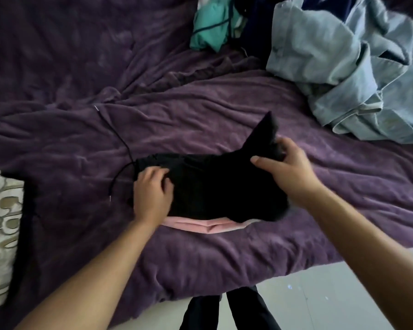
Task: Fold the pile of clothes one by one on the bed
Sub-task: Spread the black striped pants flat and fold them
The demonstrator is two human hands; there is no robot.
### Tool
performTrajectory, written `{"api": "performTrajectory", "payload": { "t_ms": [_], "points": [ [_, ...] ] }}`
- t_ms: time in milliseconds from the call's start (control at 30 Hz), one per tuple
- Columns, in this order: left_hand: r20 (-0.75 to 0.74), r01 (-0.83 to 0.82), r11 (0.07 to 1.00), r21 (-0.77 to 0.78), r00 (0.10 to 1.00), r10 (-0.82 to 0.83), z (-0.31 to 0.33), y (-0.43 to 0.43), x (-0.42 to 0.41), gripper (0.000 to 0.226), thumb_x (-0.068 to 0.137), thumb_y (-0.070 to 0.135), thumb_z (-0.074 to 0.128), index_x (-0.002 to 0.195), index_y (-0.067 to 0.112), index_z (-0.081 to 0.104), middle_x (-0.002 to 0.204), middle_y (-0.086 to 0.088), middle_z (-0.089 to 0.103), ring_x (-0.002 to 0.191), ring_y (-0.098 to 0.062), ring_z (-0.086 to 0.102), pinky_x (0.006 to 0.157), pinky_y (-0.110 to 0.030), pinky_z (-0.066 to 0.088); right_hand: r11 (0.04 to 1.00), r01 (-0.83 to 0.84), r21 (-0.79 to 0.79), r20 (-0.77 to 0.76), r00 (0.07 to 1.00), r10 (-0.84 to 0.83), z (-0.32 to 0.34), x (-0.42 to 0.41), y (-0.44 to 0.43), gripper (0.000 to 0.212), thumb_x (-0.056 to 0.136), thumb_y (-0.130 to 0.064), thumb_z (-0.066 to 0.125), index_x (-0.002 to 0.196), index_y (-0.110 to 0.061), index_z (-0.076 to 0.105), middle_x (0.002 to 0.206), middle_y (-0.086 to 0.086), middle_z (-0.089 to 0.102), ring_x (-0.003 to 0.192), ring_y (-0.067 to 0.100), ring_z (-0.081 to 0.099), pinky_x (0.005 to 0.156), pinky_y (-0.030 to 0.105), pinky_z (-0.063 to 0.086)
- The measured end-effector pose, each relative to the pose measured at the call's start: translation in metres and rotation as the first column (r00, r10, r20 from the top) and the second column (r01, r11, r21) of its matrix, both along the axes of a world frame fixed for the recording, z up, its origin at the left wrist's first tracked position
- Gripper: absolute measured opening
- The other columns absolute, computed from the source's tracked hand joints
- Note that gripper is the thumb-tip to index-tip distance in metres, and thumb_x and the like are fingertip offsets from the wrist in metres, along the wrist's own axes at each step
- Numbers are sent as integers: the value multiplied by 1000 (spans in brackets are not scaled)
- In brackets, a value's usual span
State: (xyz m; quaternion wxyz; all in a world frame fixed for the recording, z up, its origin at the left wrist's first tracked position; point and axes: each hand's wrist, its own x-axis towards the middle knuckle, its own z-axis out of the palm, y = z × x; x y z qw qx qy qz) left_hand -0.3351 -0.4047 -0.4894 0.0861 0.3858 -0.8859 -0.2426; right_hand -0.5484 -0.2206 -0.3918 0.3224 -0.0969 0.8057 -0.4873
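The black drawstring garment (219,186) lies bunched on a folded pink garment (208,226) before me — one corner poking up. The unfolded pile (296,55) — pale denim shirt (358,86), teal piece (208,27) — sits far right on the bed (81,115).

The person's forearms (98,267) are bare, and black trousers (246,308) cover both legs.

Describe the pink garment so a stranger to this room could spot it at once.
On the purple bedspread, find the black garment lying near the bed's front edge. The pink garment is the flat folded strip peeking out from under its near side. It is the only pink thing; the pale blue heap and teal clothes lie at the far right.
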Motion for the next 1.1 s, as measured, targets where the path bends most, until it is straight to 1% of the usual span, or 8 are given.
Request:
{"api": "performTrajectory", "payload": {
  "t_ms": [100,333,433,533,700,933,1000,1100],
  "points": [
    [55,-282,959,28,958,280,8,-34,47,26,82,12,52,100,3,68,97,-20,63,92,-40,58,80,-47,48,957,-236,169,-173,949,265,10,58,-66,45,78,-25,76,113,-15,50,102,4,64,92,21,61,80,30,47],
    [93,-532,844,72,846,525,21,-57,103,33,91,20,56,119,2,59,115,-24,57,109,-41,52,93,-42,41,664,-659,352,40,720,693,-52,155,-138,65,88,-37,61,143,-15,34,133,14,51,121,32,50,95,35,43],
    [40,-297,950,-99,952,302,22,-40,75,45,91,36,44,124,9,58,127,-20,55,116,-40,50,94,-47,43,782,-458,422,-507,596,623,-69,143,-108,47,89,-32,42,133,-18,51,133,9,53,122,32,49,90,44,49],
    [148,49,983,-175,989,-23,15,-17,29,49,93,44,38,137,24,50,150,-16,36,137,-36,35,105,-51,32,749,-380,543,-600,448,662,-92,118,-88,55,90,-38,33,141,-20,43,151,12,37,141,30,30,101,49,39],
    [512,155,987,-30,851,-118,-35,-39,19,65,95,60,25,152,35,4,160,-11,-7,146,-38,-4,114,-60,7,544,-389,743,-356,460,814,-139,85,-74,73,89,-61,10,153,-26,13,161,7,5,149,23,0,116,49,15],
    [588,215,976,-47,796,-147,-73,-59,30,72,92,65,23,151,35,-3,159,-18,0,146,-38,1,116,-54,10,508,-444,738,-283,480,831,-182,83,-64,76,87,-68,7,153,-30,7,162,2,-3,148,20,-8,117,49,12],
    [532,262,958,-116,831,-163,-60,-68,24,81,86,70,37,152,33,8,159,-17,3,145,-37,5,116,-52,12,539,-464,703,-290,505,813,-172,73,-64,77,88,-70,20,153,-31,9,162,2,0,148,19,-6,116,47,17],
    [413,169,982,88,891,-191,-38,-89,4,115,66,77,60,152,29,1,160,-10,5,146,-29,8,117,-51,15,803,-293,520,-365,773,519,-154,49,-63,84,85,-58,56,151,-22,20,158,8,19,145,25,16,112,42,28]
  ]
}}
